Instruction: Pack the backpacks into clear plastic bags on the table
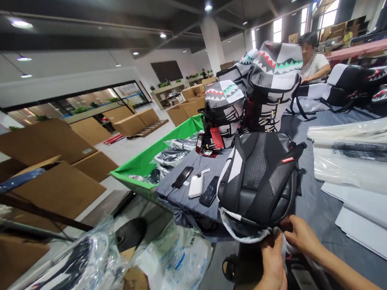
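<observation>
A black backpack [252,180] lies on the grey-covered table with its padded, perforated back panel facing up. A whitish strip [248,238] curves along its near lower edge. My left hand [274,263] is closed on whitish material at the backpack's bottom edge; whether that is a strap or thin plastic I cannot tell. Close beside it, my right hand [301,235] pinches the same whitish material, thumb and fingers together. Below my hands, a dark item with a pale label [304,278] is partly hidden by my forearms.
Two phones [209,191] [182,177] and a white power-bank-like device [196,185] lie left of the backpack. Stacked patterned backpacks [270,86] stand behind. Plastic bags [364,159] and white sheets [378,227] cover the right. A green bin [130,174] adjoins the table; a person [314,60] works beyond.
</observation>
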Tool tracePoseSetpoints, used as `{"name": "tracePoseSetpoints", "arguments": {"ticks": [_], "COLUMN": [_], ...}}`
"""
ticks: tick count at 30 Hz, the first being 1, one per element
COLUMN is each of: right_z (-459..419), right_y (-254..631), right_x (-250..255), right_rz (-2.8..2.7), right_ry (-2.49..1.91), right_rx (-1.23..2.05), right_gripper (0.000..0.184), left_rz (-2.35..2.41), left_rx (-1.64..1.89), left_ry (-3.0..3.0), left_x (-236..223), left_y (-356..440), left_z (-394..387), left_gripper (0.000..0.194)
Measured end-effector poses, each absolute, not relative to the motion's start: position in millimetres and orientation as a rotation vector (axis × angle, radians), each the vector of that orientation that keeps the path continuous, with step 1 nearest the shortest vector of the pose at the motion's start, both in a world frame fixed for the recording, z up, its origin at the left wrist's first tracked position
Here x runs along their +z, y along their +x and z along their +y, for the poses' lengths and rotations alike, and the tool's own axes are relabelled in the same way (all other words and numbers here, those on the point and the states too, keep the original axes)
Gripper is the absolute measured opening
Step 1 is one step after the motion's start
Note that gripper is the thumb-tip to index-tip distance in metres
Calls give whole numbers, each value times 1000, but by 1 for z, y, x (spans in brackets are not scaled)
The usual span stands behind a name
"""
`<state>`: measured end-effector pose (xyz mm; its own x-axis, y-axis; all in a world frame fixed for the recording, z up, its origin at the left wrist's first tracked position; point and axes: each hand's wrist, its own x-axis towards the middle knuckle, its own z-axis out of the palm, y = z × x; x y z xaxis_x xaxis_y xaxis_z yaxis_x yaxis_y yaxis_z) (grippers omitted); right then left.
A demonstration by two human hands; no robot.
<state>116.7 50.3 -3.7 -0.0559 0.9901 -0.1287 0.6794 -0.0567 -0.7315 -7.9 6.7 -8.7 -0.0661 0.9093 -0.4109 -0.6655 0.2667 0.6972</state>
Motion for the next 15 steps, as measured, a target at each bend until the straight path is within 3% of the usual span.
{"name": "tracePoseSetpoints", "arguments": {"ticks": [3,8,11,15], "right_z": [46,40,42,53], "right_y": [115,127,131,126], "right_x": [-1,8,11,6], "right_rz": [-1767,-1671,-1384,-1161], "right_ry": [-1621,-1555,-1527,-1471], "right_rx": [1016,1293,1622,1874], "right_gripper": [28,49,50,49], "left_rz": [945,869,930,917], "left_rx": [1283,1246,1262,1256], "left_ry": [282,246,205,270], "left_x": [-18,-29,-18,2], "left_y": [-8,-9,-5,-7], "left_z": [8,11,10,8], "left_gripper": [69,61,53,60]}}
